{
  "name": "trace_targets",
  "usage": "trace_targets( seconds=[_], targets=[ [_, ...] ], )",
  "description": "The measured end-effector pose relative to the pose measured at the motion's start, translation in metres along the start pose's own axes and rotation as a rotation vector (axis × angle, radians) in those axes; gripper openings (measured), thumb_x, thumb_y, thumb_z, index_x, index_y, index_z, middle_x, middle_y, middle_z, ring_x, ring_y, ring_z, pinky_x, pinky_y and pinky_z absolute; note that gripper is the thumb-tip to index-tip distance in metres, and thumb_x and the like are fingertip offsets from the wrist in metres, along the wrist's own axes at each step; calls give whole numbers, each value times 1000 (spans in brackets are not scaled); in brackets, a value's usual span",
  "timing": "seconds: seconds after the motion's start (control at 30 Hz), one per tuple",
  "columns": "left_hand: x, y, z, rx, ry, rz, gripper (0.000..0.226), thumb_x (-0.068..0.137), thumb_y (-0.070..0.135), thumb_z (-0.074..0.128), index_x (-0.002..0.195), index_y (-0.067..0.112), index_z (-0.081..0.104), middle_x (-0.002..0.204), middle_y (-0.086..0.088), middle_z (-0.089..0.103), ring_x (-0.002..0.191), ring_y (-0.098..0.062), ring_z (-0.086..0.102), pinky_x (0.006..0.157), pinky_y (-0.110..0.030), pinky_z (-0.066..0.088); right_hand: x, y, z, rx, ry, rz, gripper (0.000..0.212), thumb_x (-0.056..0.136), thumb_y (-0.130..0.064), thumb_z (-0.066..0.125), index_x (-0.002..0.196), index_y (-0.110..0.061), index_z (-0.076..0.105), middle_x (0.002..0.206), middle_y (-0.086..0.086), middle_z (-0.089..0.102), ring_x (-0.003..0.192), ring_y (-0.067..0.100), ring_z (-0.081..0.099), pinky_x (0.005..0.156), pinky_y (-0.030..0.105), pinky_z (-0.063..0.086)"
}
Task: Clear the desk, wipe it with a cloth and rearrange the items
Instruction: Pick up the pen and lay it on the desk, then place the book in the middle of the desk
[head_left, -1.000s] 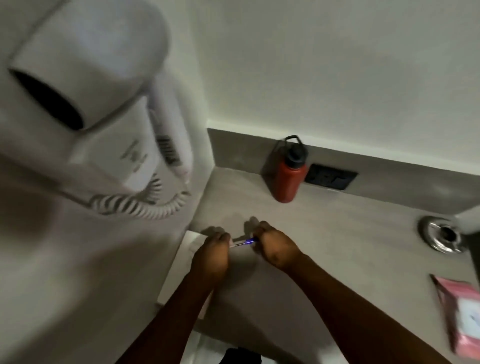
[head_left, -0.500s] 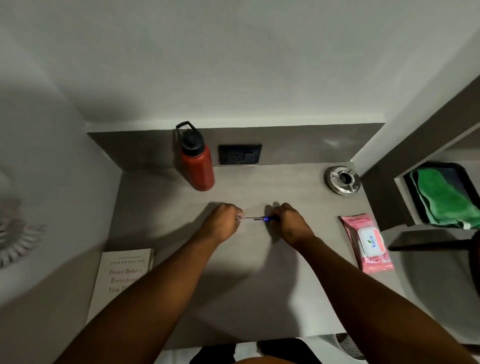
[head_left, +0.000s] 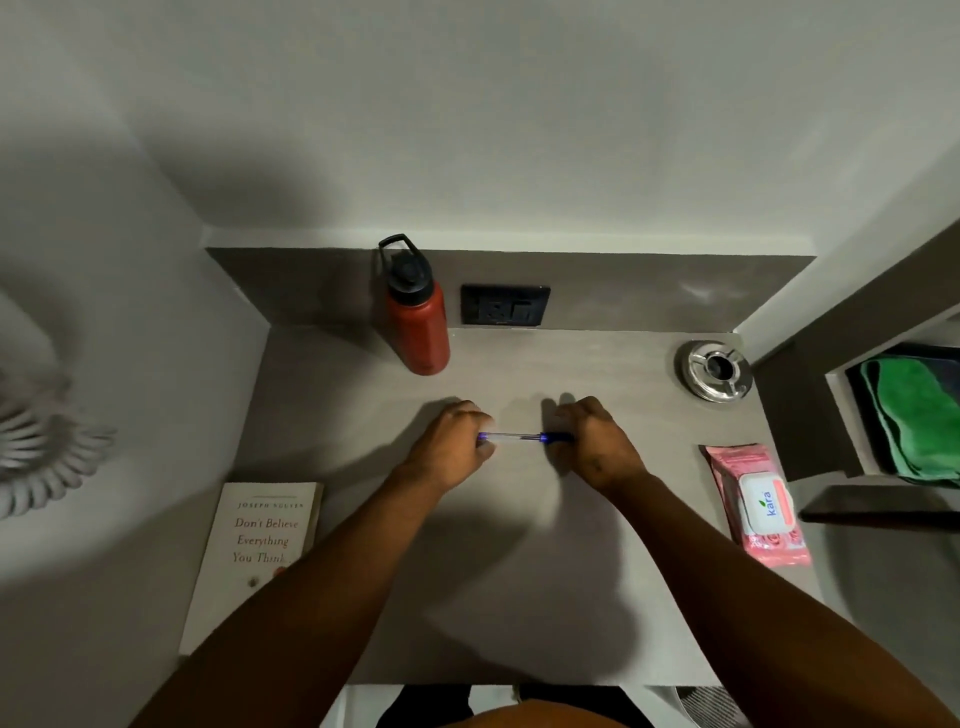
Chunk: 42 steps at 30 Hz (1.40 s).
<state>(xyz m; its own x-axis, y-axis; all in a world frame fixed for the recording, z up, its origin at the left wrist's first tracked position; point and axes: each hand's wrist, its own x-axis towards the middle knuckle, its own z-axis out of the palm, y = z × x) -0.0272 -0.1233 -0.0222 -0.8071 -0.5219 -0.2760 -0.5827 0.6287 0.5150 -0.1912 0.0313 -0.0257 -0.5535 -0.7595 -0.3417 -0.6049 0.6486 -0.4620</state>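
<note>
A clear pen with blue ends lies level just above the middle of the grey desk. My left hand grips its left end and my right hand grips its right end. A red bottle with a black lid stands upright at the back. A white book lies at the front left. A pink wipes pack lies at the right edge, and a metal ashtray sits at the back right. A green cloth is folded in a shelf to the right.
A black wall socket is set in the back panel beside the bottle. A coiled white cord hangs on the left wall. Walls close the desk on the left, back and right.
The view swung from the left wall and hairdryer to face the desk squarely. Both hands, still holding the pen between them, now sit at the desk's middle, slightly further apart.
</note>
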Motion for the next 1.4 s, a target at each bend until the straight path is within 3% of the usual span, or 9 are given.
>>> trace_targets(
  seconds=[0.2, 0.3, 0.37, 0.5, 0.67, 0.9, 1.1, 1.27, 1.4],
  targets=[
    [-95, -67, -40, -99, 457, -288, 39, 90, 24, 72, 123, 5, 66, 121, -15, 67, 116, -31, 62, 101, -32, 47, -29, -73, 41, 184, 2, -7, 30, 87, -13, 66, 117, -8, 65, 113, 14, 65, 100, 30, 64, 82, 25, 49],
    [-150, -114, -45, -109, 388, -639, 56, 90, 24, 70, 138, 3, 53, 136, -21, 57, 130, -38, 51, 110, -45, 42, -45, -141, 99, 362, -122, -82, 9, 83, 1, 68, 89, 8, 66, 89, 26, 69, 84, 39, 66, 68, 26, 46],
    [-175, -133, -43, -38, 289, -733, 62, 91, 29, 67, 145, 5, 45, 146, -19, 48, 138, -37, 42, 115, -45, 36, -52, -181, 131, 419, -225, -35, 12, 83, -12, 75, 83, -2, 70, 83, 18, 71, 79, 27, 68, 72, 30, 53],
    [-197, -154, -37, 4, 215, -759, 64, 90, 33, 68, 145, 12, 42, 149, -12, 43, 139, -31, 39, 114, -41, 38, -52, -228, 176, 421, -284, -85, 36, 84, -37, 78, 63, -8, 72, 63, 6, 71, 61, 9, 68, 59, 20, 44],
    [-210, -169, -24, 15, 221, -789, 67, 89, 40, 67, 145, 14, 42, 153, -13, 35, 142, -31, 35, 115, -43, 38, -50, -243, 193, 328, -262, -173, 42, 81, -42, 78, 102, -6, 76, 100, 13, 77, 90, 26, 73, 68, 17, 42],
    [-202, -153, 7, -33, 185, -834, 92, 90, 58, 59, 160, 23, 10, 167, -18, -2, 154, -41, 4, 123, -56, 16, -57, -223, 178, 236, -236, -137, 40, 80, -41, 79, 100, -6, 74, 98, 15, 76, 90, 30, 73, 74, 30, 54],
    [-181, -116, 19, -95, 126, -751, 106, 77, 65, 71, 158, 25, 15, 164, -13, 15, 149, -39, 19, 117, -55, 31, -69, -171, 152, 314, -149, -44, 45, 83, -25, 77, 124, -11, 63, 120, 9, 70, 108, 26, 69, 86, 32, 57],
    [-159, -56, 43, -158, 166, -489, 82, 82, 32, 77, 151, 12, 38, 153, -10, 38, 143, -28, 30, 118, -36, 30, -87, -83, 120, 532, -123, 368, 10, 81, -11, 78, 86, -5, 73, 92, 15, 77, 76, 25, 75, 71, 42, 64],
    [-143, 2, 64, -253, 160, -423, 62, 85, 13, 72, 143, 9, 50, 144, -8, 52, 135, -23, 46, 116, -32, 40, -106, -16, 81, 729, 0, 560, 12, 79, 2, 74, 83, -9, 74, 87, 17, 76, 69, 28, 75, 67, 49, 63]
  ],
)
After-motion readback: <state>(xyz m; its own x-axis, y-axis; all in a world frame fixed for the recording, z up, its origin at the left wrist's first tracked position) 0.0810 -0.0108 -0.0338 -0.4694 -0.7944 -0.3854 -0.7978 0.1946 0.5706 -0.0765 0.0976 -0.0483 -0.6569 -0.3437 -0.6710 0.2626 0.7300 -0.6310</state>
